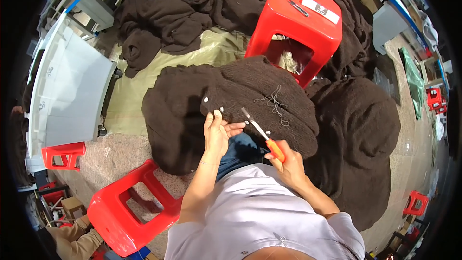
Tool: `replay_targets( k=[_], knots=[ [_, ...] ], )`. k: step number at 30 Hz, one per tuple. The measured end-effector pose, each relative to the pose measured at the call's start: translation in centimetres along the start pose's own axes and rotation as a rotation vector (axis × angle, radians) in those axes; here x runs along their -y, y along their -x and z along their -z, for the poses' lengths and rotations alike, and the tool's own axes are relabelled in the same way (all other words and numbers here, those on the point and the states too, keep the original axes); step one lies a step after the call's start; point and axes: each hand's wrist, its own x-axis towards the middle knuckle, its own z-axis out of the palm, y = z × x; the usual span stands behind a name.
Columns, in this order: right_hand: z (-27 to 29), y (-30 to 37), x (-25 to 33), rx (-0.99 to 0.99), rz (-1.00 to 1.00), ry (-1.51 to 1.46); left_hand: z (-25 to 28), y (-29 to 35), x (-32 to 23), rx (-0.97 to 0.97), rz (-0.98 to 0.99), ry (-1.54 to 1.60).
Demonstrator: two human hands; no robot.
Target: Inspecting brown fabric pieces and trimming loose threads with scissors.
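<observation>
A dark brown knit garment (231, 79) lies across my lap, with several small white buttons along its near edge and loose grey threads (276, 103) on top. My left hand (217, 132) has its thumb and forefinger closed on that edge, beside a button (222, 109); its other fingers stretch to the right. My right hand (288, 166) grips a tool with an orange handle (275, 150) and a slim metal shaft (256, 126). The tip of the shaft is over the garment, to the right of my left fingertips; I cannot tell whether it touches the knit.
Ahead stands a red stool (288, 7) with a pen-like dark tool (299, 8) and a white strip (320, 9) on it. Heaped brown garments (168, 0) lie beyond, on yellowish sheeting (127, 101). Another red stool (113, 212) and a seated person's legs (72, 238) are at lower left.
</observation>
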Motion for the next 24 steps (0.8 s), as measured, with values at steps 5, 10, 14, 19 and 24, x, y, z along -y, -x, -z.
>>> replay_targets(
  k=[5,10,14,19,24],
  knots=[
    [2.3,2.0,-1.6,-0.088,-0.057,-0.13,-1.3,1.2,2.6,0.121,0.217,-0.239],
    [3.8,4.5,-1.5,0.002,-0.024,0.038,-2.0,1.0,3.3,0.051,0.123,-0.073],
    [3.0,4.9,-1.4,-0.004,0.003,0.1,-2.0,1.0,3.1,0.04,0.006,-0.109],
    [2.4,4.4,-1.7,0.012,-0.016,0.102,-2.0,0.9,3.1,0.063,0.004,-0.164],
    [3.4,5.0,-1.9,-0.078,-0.07,0.008,-2.7,0.9,4.6,0.165,0.22,-0.24]
  ],
)
